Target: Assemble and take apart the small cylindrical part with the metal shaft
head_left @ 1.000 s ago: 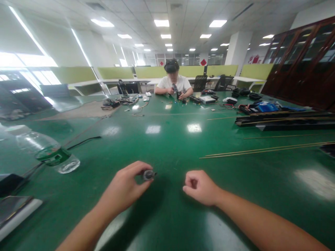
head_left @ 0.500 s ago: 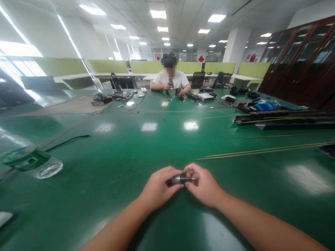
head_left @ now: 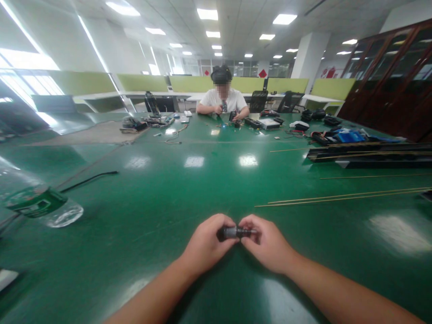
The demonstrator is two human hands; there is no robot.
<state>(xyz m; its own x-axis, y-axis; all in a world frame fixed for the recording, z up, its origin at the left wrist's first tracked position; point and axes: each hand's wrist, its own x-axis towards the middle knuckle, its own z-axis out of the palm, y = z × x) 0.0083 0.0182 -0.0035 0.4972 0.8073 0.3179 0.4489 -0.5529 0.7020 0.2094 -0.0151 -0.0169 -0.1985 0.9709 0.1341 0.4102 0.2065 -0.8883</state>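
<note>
Between my two hands lies a small cylindrical tool [head_left: 231, 232], dark with a grey metallic band and a thin tip pointing right; its exact kind does not show. My left hand [head_left: 206, 243] is closed around the thicker dark end, thumb below and fingers above. At the narrow end, the fingers and thumb of my right hand [head_left: 272, 245] curl around the tip. Both hands are low over the green table [head_left: 189, 193], close to each other. The palm of my left hand hides part of the tool's back end.
A plastic bottle [head_left: 43, 203] with a green label lies at left near a black cable [head_left: 89, 181]. Thin brass-coloured rods [head_left: 337, 198] and dark long profiles [head_left: 371, 154] lie at right. Across the table a person in white [head_left: 222, 101] handles dark parts.
My right hand has shifted slightly to the right, and the tool's grey band looks duller. The whole view has also shifted a little. Both hands stay on the tool.
</note>
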